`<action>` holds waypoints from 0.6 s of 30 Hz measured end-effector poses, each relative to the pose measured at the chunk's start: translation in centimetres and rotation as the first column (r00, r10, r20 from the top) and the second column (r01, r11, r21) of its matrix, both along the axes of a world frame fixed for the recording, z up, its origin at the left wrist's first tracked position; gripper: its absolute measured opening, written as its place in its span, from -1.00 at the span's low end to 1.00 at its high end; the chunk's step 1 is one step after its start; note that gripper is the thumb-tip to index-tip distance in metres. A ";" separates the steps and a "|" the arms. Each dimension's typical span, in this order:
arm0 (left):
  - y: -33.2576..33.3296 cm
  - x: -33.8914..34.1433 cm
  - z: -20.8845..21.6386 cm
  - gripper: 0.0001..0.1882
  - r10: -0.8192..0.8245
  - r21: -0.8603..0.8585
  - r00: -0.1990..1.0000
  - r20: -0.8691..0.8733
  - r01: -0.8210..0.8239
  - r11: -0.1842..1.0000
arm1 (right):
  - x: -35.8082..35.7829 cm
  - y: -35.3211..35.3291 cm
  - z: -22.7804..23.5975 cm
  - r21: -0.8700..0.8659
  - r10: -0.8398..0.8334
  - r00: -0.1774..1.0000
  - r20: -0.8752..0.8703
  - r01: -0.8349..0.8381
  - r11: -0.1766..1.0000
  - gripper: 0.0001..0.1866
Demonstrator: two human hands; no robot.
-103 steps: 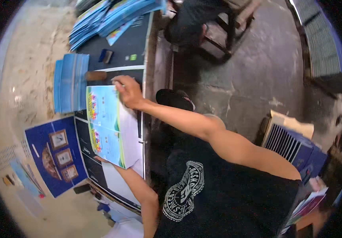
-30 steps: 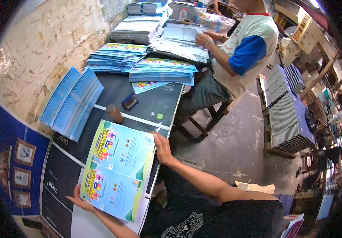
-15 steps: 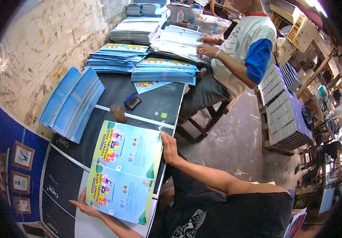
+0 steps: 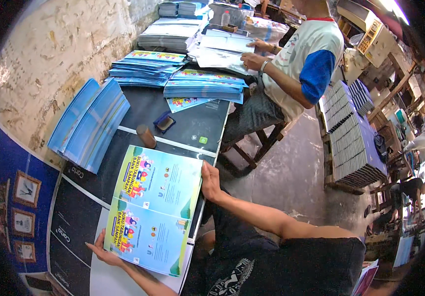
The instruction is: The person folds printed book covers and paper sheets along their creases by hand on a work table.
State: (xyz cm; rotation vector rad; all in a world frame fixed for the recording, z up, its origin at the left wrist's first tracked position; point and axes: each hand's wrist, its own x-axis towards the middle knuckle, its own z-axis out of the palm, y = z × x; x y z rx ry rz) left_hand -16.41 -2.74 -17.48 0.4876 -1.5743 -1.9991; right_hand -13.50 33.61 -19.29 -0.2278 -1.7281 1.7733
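Observation:
A bright printed cover sheet (image 4: pixel 155 207), blue with yellow and green borders and two matching panels, lies before me at the table's near edge. My left hand (image 4: pixel 105 254) holds its lower left edge, with the index finger sticking out to the side. On the right edge, near the upper corner, my right hand (image 4: pixel 211 183) grips with its fingers together. Under the lower part of the print shows a plain white sheet (image 4: pixel 105 276). Whether the print is a single sheet or a thin pile, I cannot tell. Just beyond it stands a brown cylinder (image 4: pixel 146 136).
Past the cylinder sits a small dark blue open box (image 4: pixel 164 122). Fanned blue sheets (image 4: pixel 91 126) lean by the wall at left. Stacks of printed covers (image 4: pixel 205 88) lie farther back. A seated co-worker (image 4: pixel 296 74) handles white sheets (image 4: pixel 222 49). Bundled stacks (image 4: pixel 353 143) stand at right.
The printed sheet has shifted slightly left and up in view, with both my hands still at its edges. The co-worker's nearer hand has moved a little, and the white sheets there have shifted.

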 end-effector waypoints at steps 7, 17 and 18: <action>0.3 0.0 0.7 -0.31 0.002 0.023 0.998 0.061 -0.004 1.000 | 0.4 -0.1 0.0 0.099 -0.012 0.997 -0.073 0.019 0.995 -0.48; -0.7 0.8 -0.4 -0.30 -0.058 0.263 0.998 0.005 0.055 0.963 | 0.0 -0.4 -1.0 0.160 -0.032 0.998 -0.055 0.041 0.986 -0.54; -0.2 0.9 -0.4 -0.29 -0.080 0.230 0.996 -0.047 0.089 0.969 | 0.3 -0.4 -0.5 0.249 -0.092 0.995 0.030 0.082 0.965 -0.48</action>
